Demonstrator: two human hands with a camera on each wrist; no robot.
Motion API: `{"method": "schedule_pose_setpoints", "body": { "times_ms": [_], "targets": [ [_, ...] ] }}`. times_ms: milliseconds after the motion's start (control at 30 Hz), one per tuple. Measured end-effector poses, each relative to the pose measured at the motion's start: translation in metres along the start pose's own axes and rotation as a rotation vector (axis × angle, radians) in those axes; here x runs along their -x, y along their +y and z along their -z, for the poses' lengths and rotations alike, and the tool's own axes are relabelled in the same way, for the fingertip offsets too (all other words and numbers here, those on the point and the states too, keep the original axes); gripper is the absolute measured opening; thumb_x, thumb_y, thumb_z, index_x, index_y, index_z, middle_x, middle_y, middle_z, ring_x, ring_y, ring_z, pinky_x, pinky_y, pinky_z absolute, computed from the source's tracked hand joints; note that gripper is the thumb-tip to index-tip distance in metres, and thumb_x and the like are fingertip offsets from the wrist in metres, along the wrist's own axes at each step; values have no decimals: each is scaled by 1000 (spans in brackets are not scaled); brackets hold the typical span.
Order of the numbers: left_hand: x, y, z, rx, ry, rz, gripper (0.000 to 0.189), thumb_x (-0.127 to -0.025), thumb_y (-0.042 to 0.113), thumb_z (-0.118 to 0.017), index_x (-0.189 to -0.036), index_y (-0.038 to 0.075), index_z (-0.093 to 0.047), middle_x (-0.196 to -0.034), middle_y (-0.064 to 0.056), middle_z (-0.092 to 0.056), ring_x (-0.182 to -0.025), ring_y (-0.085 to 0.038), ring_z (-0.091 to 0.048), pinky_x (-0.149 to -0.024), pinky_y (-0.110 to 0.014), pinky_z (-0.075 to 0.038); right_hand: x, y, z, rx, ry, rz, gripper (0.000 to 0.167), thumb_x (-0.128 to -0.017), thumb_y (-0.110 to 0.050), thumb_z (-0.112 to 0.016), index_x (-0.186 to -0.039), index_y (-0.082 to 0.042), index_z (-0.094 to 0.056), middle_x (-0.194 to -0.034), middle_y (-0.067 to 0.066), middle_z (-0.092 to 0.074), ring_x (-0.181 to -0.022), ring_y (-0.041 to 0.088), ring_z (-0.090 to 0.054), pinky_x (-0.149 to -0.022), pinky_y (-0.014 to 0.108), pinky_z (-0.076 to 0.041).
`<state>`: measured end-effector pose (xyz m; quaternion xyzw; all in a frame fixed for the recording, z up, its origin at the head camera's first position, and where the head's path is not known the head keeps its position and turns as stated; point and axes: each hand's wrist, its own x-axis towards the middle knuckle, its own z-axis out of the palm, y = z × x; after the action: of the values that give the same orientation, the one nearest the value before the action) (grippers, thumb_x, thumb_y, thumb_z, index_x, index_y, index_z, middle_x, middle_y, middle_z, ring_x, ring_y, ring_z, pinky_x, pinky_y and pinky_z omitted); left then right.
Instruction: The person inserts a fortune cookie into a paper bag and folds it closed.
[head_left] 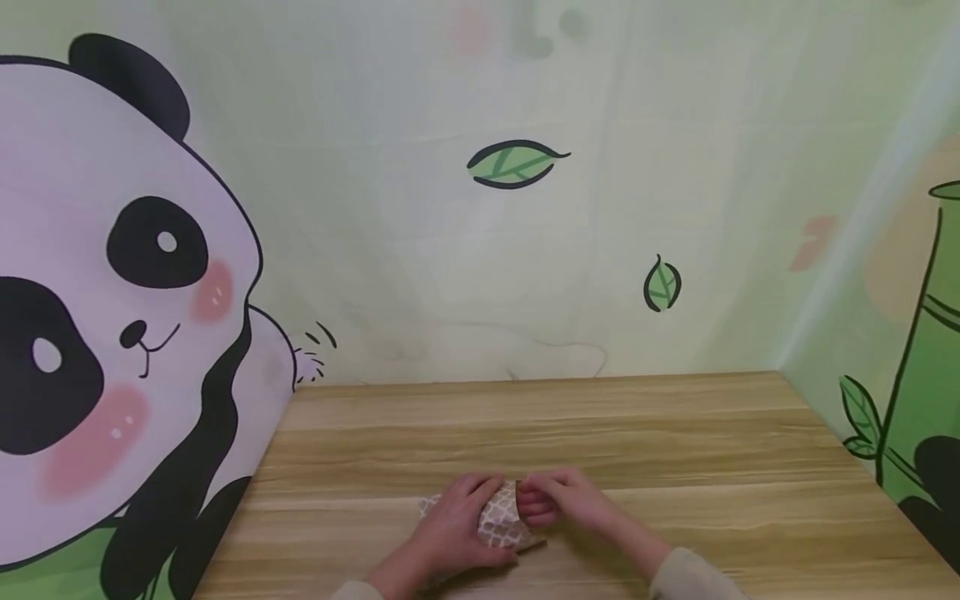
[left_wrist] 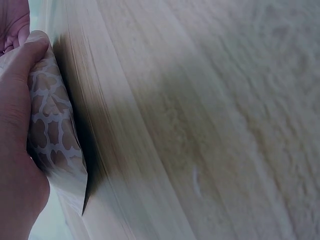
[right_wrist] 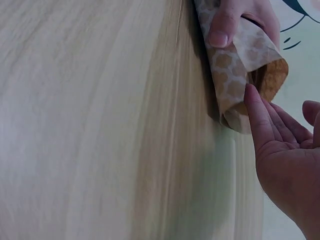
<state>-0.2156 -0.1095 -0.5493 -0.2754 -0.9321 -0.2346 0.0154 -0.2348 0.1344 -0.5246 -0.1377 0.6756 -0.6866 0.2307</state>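
A sheet of brown paper [head_left: 501, 521] with a white net pattern lies curled up near the front of the wooden table [head_left: 675, 433]. My left hand [head_left: 459, 525] grips the paper from the left, its thumb [right_wrist: 220, 30] pressed on the outer side. In the left wrist view the paper [left_wrist: 52, 130] bulges out of the left hand [left_wrist: 15, 140]. My right hand [head_left: 561, 500] is at the paper's right end. In the right wrist view its thumb [right_wrist: 257, 115] touches the edge of the paper [right_wrist: 227, 75], while the other fingers stay apart from it.
The table sits in a corner. A wall with a large panda drawing [head_left: 112, 292] runs along the left, a pale green wall with leaf drawings [head_left: 516, 163] closes the back, and a wall with bamboo [head_left: 926, 350] stands on the right.
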Motion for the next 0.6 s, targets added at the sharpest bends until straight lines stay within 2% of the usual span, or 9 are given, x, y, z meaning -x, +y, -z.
{"method": "schedule_pose_setpoints", "body": {
  "times_ms": [267, 400, 433, 600],
  "targets": [
    [-3, 1, -2, 11, 4, 25, 108, -72, 63, -90, -160, 14, -49, -152, -7, -55, -136, -29, -55, -109, -51, -52, 3, 0, 3, -38, 10, -35, 52, -115, -22, -43, -132, 25, -56, -120, 37, -70, -109, 37, -76, -91, 44, -64],
    [-3, -1, -2, 0, 3, 20, 107, -72, 62, -90, -159, 14, -50, -151, -6, -56, -136, -28, -55, -109, -50, -52, 8, -1, 8, 14, 0, -12, 49, -114, -21, -48, -129, 26, -57, -117, 36, -72, -108, 38, -76, -90, 44, -64],
    [-3, -1, -2, 4, 2, 21, 106, -73, 62, -90, -159, 14, -50, -151, -6, -56, -136, -27, -55, -109, -50, -52, 9, 0, 10, 65, -9, 12, 46, -113, -18, -51, -128, 25, -59, -115, 35, -73, -106, 38, -77, -90, 43, -64],
    [-2, -2, 1, 39, 5, 43, 106, -73, 62, -90, -159, 14, -50, -150, -6, -56, -133, -28, -57, -107, -53, -53, 19, 0, 16, 521, -61, 197, 30, -105, -15, -68, -121, 11, -73, -112, 20, -79, -102, 18, -77, -90, 29, -62]
  ]
}}
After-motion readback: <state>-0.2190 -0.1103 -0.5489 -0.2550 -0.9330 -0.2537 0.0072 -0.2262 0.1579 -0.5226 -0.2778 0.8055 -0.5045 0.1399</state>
